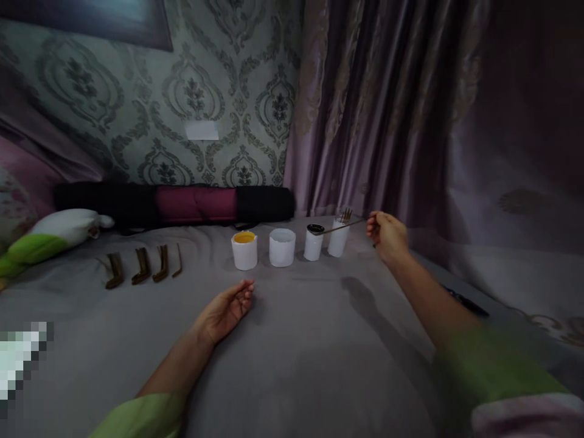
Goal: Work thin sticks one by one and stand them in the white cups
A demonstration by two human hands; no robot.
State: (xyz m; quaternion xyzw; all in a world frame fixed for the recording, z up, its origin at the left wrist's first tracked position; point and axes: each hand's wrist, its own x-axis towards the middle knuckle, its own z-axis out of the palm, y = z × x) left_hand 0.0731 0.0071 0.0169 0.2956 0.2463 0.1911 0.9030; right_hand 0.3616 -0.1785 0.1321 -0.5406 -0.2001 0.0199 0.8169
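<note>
My right hand (387,236) is closed around one end of a thin brown stick (343,227). The stick slants slightly down to the left, its far end at the dark mouth of a narrow white container (312,246). Whether the tip goes inside or lies over the rim, I cannot tell. Behind the stick stands a taller white container (337,242) with several brown sticks poking out. My left hand (230,311) lies low over the grey sheet, fingers curled together with nothing seen in them. Nearest to it are a white cup of yellow stuff (245,254) and a wide white cup (281,249).
Several small brown bundles (142,266) and one short brown stick (179,260) lie at left. A white and green plush toy (50,237) is beyond them. A black and maroon roll (196,205) runs along the wall. A dark object (468,302) lies at right.
</note>
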